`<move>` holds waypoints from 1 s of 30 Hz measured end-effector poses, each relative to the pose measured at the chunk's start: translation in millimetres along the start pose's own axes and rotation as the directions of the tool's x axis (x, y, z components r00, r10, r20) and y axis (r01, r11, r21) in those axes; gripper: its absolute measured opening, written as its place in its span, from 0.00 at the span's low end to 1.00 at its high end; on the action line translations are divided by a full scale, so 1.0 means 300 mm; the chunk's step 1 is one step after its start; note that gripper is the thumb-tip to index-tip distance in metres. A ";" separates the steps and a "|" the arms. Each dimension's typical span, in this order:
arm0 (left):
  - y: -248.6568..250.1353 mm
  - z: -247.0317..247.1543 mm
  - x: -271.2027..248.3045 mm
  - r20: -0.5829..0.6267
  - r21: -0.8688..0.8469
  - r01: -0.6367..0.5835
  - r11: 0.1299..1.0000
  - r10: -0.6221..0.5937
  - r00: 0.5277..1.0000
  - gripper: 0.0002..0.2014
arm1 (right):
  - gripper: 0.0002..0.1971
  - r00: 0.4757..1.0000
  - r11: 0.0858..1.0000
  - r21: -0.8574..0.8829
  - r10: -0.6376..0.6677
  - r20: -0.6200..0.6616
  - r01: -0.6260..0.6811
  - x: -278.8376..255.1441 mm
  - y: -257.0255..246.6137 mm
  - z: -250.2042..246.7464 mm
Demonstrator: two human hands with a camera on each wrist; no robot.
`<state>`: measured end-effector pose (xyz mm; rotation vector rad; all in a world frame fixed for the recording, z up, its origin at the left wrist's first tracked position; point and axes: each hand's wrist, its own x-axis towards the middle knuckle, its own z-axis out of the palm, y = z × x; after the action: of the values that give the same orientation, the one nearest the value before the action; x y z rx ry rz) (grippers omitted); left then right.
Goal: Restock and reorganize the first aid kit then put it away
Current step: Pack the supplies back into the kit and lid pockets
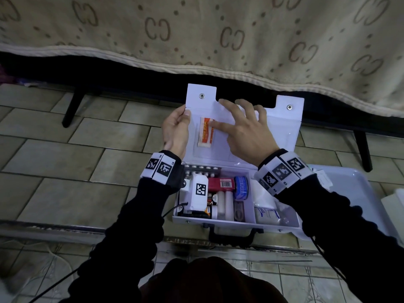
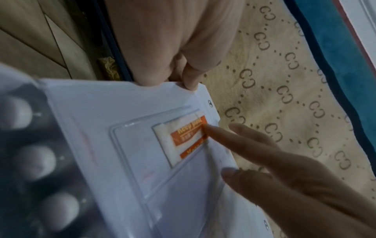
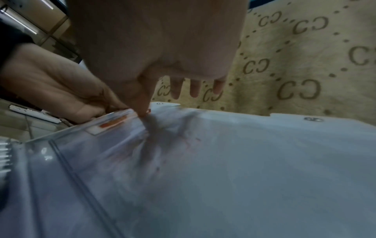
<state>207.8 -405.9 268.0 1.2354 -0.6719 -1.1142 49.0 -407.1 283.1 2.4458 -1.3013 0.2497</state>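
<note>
The white first aid kit (image 1: 236,223) lies open on the tiled floor, its lid (image 1: 277,130) raised toward the bed. An orange-and-white packet (image 1: 205,133) sits in the clear pocket inside the lid (image 2: 126,112). My left hand (image 1: 175,130) grips the lid's left edge, thumb on the inner face. My right hand (image 1: 242,130) is spread over the lid, and its thumb presses the packet (image 2: 183,136) through the pocket (image 3: 114,122). The box holds a red carton (image 1: 220,184), a blue tin (image 1: 241,188), white rolls (image 1: 225,204), a blister pack (image 1: 201,170) and a white packet (image 1: 267,215).
A bed with a beige patterned blanket (image 1: 218,36) overhangs just behind the lid, its black legs (image 1: 72,108) on the floor to either side. A pale tray (image 1: 354,184) lies at the right, beside the kit. A metal floor strip (image 1: 54,228) runs under the kit's front.
</note>
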 end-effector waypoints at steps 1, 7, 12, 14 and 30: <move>0.001 0.001 -0.001 0.006 -0.002 0.000 1.000 0.000 1.000 0.15 | 0.21 0.998 1.000 0.016 0.001 0.057 -0.002 -0.007 0.001 -0.006; 0.007 0.001 -0.004 0.029 -0.029 0.012 1.000 -0.011 1.000 0.14 | 0.35 0.975 0.995 0.086 0.033 0.219 -0.053 -0.022 -0.019 -0.001; -0.006 0.002 0.003 0.000 -0.009 -0.021 1.000 0.021 1.000 0.14 | 0.32 0.970 0.911 0.364 0.122 0.211 -0.194 -0.025 -0.040 0.000; -0.010 0.004 0.003 -0.014 -0.008 -0.026 1.000 0.026 1.000 0.14 | 0.26 0.954 0.814 0.507 0.183 0.238 -0.283 -0.009 -0.045 -0.016; -0.020 0.022 -0.012 -0.019 0.031 -0.098 0.995 0.099 0.995 0.17 | 0.18 0.936 0.795 0.504 0.224 0.271 -0.337 0.016 -0.074 -0.032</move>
<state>198.8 -405.0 264.5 1.2245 -0.7281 -1.0120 70.1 -395.8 288.5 2.7762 -1.9119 0.5319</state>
